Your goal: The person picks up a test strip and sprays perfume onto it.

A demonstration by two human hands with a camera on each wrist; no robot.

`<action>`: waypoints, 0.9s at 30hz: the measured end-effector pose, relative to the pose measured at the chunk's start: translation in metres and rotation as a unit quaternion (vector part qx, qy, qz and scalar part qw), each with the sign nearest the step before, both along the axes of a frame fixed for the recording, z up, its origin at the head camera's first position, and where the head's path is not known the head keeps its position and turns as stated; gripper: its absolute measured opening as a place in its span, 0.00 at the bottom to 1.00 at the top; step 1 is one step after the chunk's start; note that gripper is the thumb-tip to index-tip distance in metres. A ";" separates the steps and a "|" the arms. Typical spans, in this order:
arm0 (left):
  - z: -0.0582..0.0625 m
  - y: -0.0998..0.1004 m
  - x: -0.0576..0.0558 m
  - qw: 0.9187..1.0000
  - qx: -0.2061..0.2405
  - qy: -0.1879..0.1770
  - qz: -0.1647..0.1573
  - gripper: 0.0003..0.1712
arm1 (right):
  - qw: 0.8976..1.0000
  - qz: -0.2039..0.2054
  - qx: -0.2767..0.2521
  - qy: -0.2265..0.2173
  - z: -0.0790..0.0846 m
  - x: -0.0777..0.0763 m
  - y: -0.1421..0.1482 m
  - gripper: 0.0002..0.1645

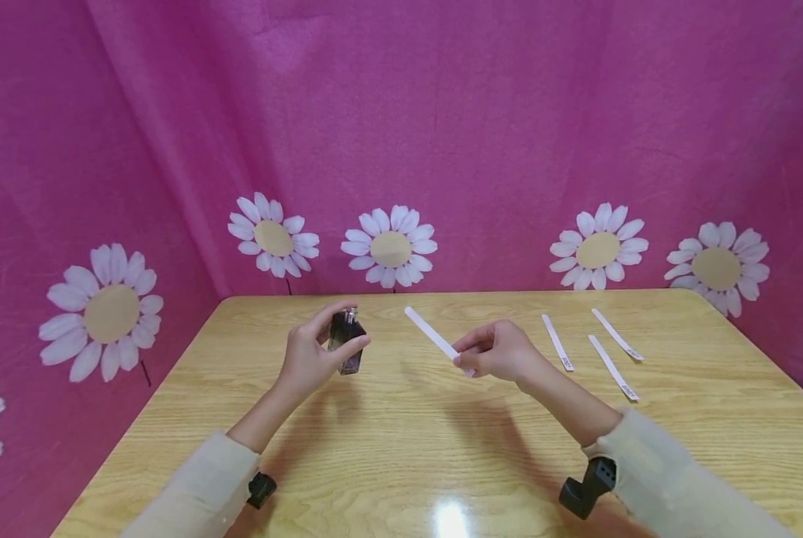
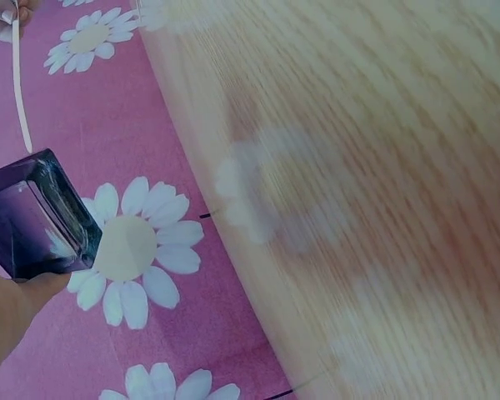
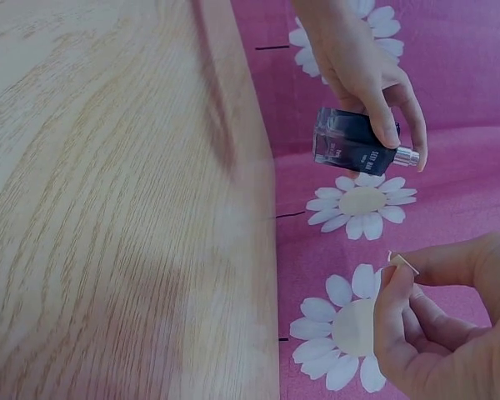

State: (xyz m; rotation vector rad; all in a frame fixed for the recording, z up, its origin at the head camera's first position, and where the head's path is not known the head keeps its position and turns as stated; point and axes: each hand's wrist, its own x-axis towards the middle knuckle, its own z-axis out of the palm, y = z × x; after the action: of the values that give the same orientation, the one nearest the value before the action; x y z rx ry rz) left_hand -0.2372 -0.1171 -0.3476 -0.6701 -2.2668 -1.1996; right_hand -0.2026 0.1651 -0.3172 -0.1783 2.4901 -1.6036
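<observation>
A dark glass perfume bottle [image 1: 349,345] with a silver spray nozzle [image 3: 407,157] is held up above the table in my left hand [image 1: 310,351]. The thumb lies along one side of the bottle, and a fingertip reaches the nozzle at its top. Between thumb and fingers my right hand [image 1: 502,351] pinches one end of a white paper test strip [image 1: 431,331]. The strip's free end points up and left, toward the bottle but apart from it. From the left wrist, the bottle's purple glass base [image 2: 46,217] shows close up.
Three more white paper strips lie on the table's right side, the nearest strip [image 1: 613,368] bearing small dark print at its end. The wooden table [image 1: 388,448] meets a pink curtain [image 1: 482,149] with daisies at its back and left edges.
</observation>
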 end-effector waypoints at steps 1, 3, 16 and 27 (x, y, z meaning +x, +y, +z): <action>0.001 0.000 0.000 1.000 0.001 -0.003 0.001 0.30 | 1.000 -0.001 0.001 -0.001 0.000 0.000 0.000 0.15; 0.001 0.000 -0.001 1.000 0.005 -0.009 0.001 0.30 | 1.000 -0.001 0.004 -0.001 0.001 0.001 0.002 0.15; 0.000 -0.005 0.002 0.999 0.020 -0.031 -0.014 0.30 | 0.999 -0.031 -0.012 -0.030 -0.019 0.003 0.027 0.19; -0.001 -0.003 0.001 0.997 0.030 -0.071 0.006 0.30 | 0.995 -0.065 -0.043 -0.060 -0.038 -0.002 0.062 0.24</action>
State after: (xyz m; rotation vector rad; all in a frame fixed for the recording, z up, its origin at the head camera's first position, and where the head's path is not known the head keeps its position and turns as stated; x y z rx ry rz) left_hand -0.2361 -0.1200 -0.3484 -0.5634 -2.3366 -1.3425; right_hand -0.2045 0.2275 -0.3550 0.0707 2.3883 -1.7170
